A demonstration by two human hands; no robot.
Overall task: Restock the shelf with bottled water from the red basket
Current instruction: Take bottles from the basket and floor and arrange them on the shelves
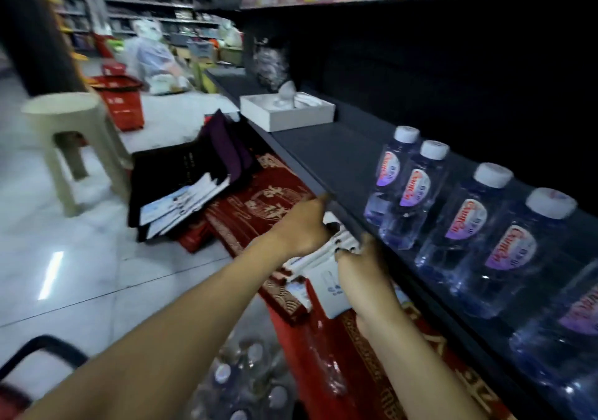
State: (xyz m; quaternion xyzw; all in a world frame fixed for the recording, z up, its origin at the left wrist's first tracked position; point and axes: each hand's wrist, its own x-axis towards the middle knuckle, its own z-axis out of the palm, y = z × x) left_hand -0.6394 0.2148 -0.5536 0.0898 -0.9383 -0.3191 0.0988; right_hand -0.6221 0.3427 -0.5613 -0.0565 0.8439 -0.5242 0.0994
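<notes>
Several bottles of water (407,186) with white caps and purple-red labels stand in a row on the dark shelf (323,157), right of centre. More bottles (246,377) lie packed together at the bottom, below my arms; the basket around them is mostly hidden, and a black handle (42,348) shows at bottom left. Just under the shelf's front edge, my left hand (301,225) grips a stack of flat white boxes (318,254). My right hand (362,267) holds the same stack from the right, its fingers curled over a white box (326,293).
An open white carton (284,112) sits further along the shelf. Red patterned boxes (259,199) and dark folders with papers (181,186) lie below it. A beige plastic stool (68,128) and a second red basket (119,99) stand on the tiled floor at left.
</notes>
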